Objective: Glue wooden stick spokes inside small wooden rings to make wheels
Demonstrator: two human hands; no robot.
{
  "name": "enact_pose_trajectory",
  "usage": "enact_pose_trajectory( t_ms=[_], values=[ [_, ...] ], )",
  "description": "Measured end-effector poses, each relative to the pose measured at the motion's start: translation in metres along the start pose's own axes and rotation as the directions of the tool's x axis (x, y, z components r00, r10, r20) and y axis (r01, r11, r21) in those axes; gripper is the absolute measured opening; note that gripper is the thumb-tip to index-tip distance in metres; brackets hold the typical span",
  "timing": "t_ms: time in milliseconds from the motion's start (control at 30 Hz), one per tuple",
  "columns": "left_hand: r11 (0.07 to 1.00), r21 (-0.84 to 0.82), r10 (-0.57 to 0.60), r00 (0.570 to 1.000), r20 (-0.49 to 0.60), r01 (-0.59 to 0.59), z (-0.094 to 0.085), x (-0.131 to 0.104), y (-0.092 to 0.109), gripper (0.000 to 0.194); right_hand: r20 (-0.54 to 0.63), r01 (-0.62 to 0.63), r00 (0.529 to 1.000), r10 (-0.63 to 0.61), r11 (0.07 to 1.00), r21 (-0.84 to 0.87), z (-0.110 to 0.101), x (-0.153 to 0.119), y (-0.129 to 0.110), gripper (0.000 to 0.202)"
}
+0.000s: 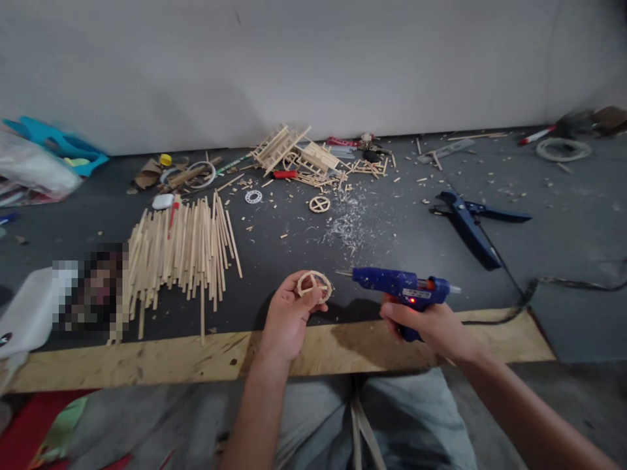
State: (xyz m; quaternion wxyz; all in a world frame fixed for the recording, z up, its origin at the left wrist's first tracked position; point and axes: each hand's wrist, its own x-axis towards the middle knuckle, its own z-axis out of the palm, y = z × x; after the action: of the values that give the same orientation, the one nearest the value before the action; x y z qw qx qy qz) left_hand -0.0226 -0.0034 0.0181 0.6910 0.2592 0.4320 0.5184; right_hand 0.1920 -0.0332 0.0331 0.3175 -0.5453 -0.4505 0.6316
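Near the table's front edge, my left hand [289, 313] pinches a small wooden spoked wheel [302, 282] between thumb and fingers. My right hand [431, 323] grips a blue hot glue gun [385, 279] by its handle, and a red light glows on its side. The gun's nozzle points left at the wheel, with a small gap between them. A second spoked wheel [320, 204] lies flat on the dark tabletop farther back. To its left is a white ring with holes [253, 196]. The fingers around the glue gun's handle are partly hidden.
Many thin wooden sticks [189, 245] lie in a pile at left. Blue cutters [470, 228] rest at right near the gun's black cord [509, 316]. White shavings [347, 225] are scattered mid-table. A wooden stick model [281, 149] stands by the wall. A white power bank-like object [29, 313] lies front left.
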Motion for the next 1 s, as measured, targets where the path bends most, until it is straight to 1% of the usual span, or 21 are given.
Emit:
enact_pose_trajectory(
  t_ms=[67,167,333,500,667,800,1000],
  values=[
    [1.0,0.001,-0.003,1.0,-0.006,0.003,0.0,0.0,0.0,0.028,0.007,-0.018,1.0,0.018,0.996,-0.09,-0.001,-0.003,0.003,0.026],
    [1.0,0.007,-0.003,1.0,-0.014,0.003,0.001,-0.001,0.0,0.028,0.015,-0.037,0.999,0.041,0.975,-0.218,0.002,-0.006,0.0,0.028],
    [1.0,0.018,-0.008,1.0,-0.026,0.009,0.001,-0.001,0.0,0.029,0.021,-0.029,0.999,0.037,0.952,-0.304,0.006,-0.005,-0.007,0.03],
    [1.0,0.007,-0.003,1.0,-0.009,0.003,0.0,-0.001,-0.001,0.027,0.024,-0.036,0.999,0.046,0.949,-0.314,0.007,-0.004,-0.008,0.03],
    [1.0,0.009,-0.001,1.0,-0.015,0.001,0.001,-0.001,0.0,0.027,0.009,-0.046,0.999,0.052,0.937,-0.348,0.008,-0.004,-0.011,0.031],
    [1.0,0.018,-0.001,1.0,-0.027,0.001,0.002,-0.001,0.001,0.027,0.02,-0.044,0.998,0.055,0.931,-0.363,0.007,-0.004,-0.012,0.03],
    [1.0,0.008,-0.002,1.0,-0.015,0.002,0.001,0.0,0.0,0.027,0.02,-0.048,0.998,0.057,0.95,-0.308,0.007,-0.004,-0.01,0.028]
  ],
)
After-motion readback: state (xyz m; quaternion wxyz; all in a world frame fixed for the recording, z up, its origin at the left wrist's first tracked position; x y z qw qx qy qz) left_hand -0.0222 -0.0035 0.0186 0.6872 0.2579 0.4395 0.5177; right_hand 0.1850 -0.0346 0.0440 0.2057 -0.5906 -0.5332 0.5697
